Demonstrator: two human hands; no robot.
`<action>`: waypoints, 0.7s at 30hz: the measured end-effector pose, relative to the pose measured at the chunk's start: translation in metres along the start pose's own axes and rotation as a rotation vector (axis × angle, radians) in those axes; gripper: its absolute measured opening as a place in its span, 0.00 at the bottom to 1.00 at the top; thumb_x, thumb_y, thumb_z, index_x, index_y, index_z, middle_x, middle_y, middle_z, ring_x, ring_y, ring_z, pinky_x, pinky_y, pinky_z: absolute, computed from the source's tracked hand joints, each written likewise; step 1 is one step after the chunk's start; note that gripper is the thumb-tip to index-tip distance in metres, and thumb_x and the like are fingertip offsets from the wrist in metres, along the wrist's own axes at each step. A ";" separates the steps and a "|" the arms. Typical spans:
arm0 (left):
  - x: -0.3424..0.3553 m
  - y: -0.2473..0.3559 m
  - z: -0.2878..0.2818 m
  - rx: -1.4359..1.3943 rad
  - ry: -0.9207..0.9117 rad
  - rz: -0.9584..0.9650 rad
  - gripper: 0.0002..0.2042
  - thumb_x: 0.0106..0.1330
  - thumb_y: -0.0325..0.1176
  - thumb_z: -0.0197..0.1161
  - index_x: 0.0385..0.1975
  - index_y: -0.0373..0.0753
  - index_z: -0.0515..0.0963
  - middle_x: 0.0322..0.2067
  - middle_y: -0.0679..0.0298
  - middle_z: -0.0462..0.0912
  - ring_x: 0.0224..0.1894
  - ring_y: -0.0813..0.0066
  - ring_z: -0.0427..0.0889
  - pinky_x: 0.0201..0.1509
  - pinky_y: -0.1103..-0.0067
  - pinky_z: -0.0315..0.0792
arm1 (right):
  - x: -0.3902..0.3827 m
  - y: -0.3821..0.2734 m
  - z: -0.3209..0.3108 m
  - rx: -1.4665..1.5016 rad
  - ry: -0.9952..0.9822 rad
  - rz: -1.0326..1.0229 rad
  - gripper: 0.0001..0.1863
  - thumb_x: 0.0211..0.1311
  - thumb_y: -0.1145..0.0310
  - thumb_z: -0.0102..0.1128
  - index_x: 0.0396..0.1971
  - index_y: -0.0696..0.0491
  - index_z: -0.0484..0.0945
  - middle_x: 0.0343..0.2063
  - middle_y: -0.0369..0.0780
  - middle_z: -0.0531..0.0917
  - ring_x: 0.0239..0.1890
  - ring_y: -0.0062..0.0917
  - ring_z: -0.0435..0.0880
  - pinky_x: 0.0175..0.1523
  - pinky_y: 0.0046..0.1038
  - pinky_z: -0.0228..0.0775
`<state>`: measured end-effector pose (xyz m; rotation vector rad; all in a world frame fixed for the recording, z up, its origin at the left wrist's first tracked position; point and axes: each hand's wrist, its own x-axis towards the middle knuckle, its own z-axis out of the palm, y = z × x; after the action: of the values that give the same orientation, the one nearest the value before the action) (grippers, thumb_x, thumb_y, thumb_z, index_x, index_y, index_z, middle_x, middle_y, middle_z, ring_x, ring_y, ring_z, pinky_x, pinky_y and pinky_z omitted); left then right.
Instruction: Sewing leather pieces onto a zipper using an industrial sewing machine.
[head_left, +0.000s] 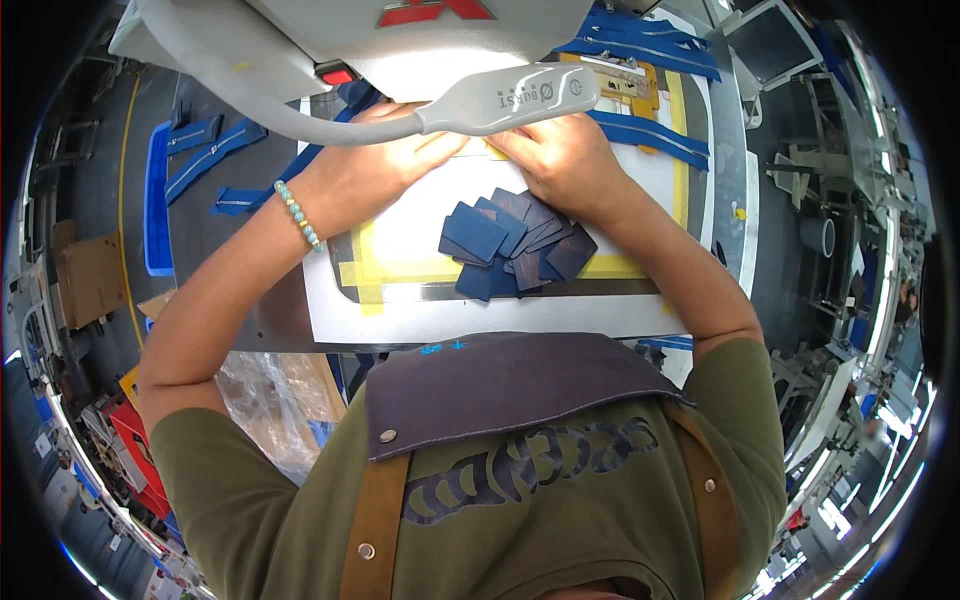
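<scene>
So the main thing here is a pile of dark blue fabric patches (510,245), little squarish cut pieces, fanned out and overlapping each other in a loose heap. They sit on a white work plate (400,320) with yellow tape (372,265) marking out a frame around the middle, right in front of the person and just below both hands. The edges look clean cut, and a couple of pieces at the bottom of the heap hang over the yellow tape line.

The left hand (375,160) lies flat on the plate, fingers stretched forward and close together, pressing down near the top edge of the taped area. There's a beaded bracelet (298,215) in pale green on that wrist. The right hand (565,160) is also palm down, fingers curled a bit, with its heel touching the top of the patch pile. The fingertips of both hands nearly meet under a grey machine arm (500,100), which hides them, so I can't tell whether either hand is actually pinching a piece.

Further back on the table there are long blue straps (650,135) laid out in rows, and more of them in a blue tray (157,200) off to the left. The person wears an olive shirt and a dark apron (500,385) with brown straps.
</scene>
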<state>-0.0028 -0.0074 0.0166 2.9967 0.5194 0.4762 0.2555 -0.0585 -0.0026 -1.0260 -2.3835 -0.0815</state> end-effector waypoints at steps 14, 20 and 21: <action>0.001 0.000 0.002 0.050 0.047 0.086 0.19 0.58 0.26 0.61 0.51 0.39 0.82 0.49 0.66 0.85 0.55 0.67 0.81 0.62 0.74 0.74 | -0.012 0.000 -0.013 0.108 -0.031 0.044 0.19 0.47 0.80 0.66 0.43 0.53 0.85 0.48 0.39 0.85 0.50 0.34 0.83 0.52 0.34 0.76; 0.004 0.000 0.004 0.042 0.043 0.097 0.19 0.59 0.26 0.61 0.51 0.40 0.82 0.48 0.65 0.86 0.50 0.67 0.83 0.58 0.74 0.75 | -0.015 -0.001 -0.015 0.125 -0.023 0.038 0.19 0.47 0.80 0.65 0.43 0.53 0.85 0.48 0.39 0.85 0.51 0.34 0.83 0.52 0.34 0.76; 0.004 0.001 0.005 0.035 0.039 0.083 0.18 0.59 0.26 0.61 0.51 0.40 0.82 0.48 0.65 0.86 0.49 0.66 0.83 0.58 0.74 0.75 | -0.016 -0.002 -0.016 0.116 -0.026 0.041 0.19 0.47 0.80 0.65 0.43 0.53 0.85 0.48 0.39 0.85 0.51 0.34 0.83 0.52 0.34 0.77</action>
<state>0.0028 -0.0067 0.0137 3.0574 0.4115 0.5381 0.2705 -0.0743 0.0036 -1.0259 -2.3596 0.0849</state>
